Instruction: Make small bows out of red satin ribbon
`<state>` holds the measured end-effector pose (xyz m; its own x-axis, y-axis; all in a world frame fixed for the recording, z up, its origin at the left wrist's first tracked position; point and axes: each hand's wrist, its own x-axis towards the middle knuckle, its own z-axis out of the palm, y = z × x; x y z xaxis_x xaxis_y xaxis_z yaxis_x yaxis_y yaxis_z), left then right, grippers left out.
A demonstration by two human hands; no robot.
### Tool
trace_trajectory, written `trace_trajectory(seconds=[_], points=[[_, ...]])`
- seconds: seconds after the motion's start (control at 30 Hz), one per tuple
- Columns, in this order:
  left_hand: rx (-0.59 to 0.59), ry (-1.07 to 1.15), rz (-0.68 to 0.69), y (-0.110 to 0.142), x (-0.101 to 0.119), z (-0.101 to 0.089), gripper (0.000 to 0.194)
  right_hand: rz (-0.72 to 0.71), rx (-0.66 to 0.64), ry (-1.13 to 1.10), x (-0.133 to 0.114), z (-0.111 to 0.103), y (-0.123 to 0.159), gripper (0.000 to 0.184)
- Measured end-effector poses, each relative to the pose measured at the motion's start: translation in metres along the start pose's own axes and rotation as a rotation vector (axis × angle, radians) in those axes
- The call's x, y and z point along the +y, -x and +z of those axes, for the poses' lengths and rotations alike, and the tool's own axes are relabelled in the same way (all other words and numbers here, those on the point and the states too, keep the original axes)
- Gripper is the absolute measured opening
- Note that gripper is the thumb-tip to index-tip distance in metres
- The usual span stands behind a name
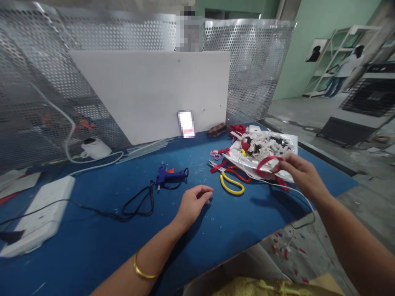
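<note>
At the right, my right hand (298,170) pinches a red ribbon (268,161) between thumb and fingers, above the edge of a white plastic bag (236,153). The ribbon curves to the left and part of it hangs below the hand. My left hand (194,203) is over the middle of the blue table, its fingers curled together with nothing visible in them. Between the hands lie scissors (233,187) with a yellow and a red handle, blades pointing away to the left. A blue glue gun (169,176) rests left of my left hand.
White and black fabric pieces (267,142) are heaped on the bag. Small hair ties (216,155) and a brown pouch (217,130) lie behind the scissors. A phone (187,124) leans on a white board (166,90). Cords run from a power strip (46,213). A person (345,70) stands far right.
</note>
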<state>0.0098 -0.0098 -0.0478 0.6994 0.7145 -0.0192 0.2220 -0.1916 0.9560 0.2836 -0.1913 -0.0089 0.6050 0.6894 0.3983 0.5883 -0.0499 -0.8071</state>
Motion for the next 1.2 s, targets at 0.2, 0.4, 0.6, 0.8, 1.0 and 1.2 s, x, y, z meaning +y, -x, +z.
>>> trace_trajectory(seconds=[0.2,0.4,0.6,0.8,1.0,1.2], points=[[0.025,0.069,-0.004,0.005,0.005,0.001,0.023,-0.228,0.087,-0.425,-0.066,0.002,-0.035,0.008],[0.026,0.058,0.126,0.010,0.027,-0.002,0.027,-0.286,-0.264,-0.590,-0.142,0.040,-0.046,0.016],[-0.026,0.151,0.262,0.007,0.054,0.007,0.044,-0.216,-0.477,-0.822,-0.176,0.105,-0.050,0.020],[-0.150,0.306,-0.008,0.011,0.038,-0.008,0.030,0.066,-0.178,-1.058,-0.134,0.116,-0.079,0.015],[-0.273,0.375,-0.134,0.013,0.022,-0.038,0.036,0.491,0.034,-1.106,-0.058,0.105,-0.094,0.013],[-0.229,0.394,-0.230,0.006,0.011,-0.045,0.029,0.530,0.129,-1.101,-0.032,0.102,-0.092,0.009]])
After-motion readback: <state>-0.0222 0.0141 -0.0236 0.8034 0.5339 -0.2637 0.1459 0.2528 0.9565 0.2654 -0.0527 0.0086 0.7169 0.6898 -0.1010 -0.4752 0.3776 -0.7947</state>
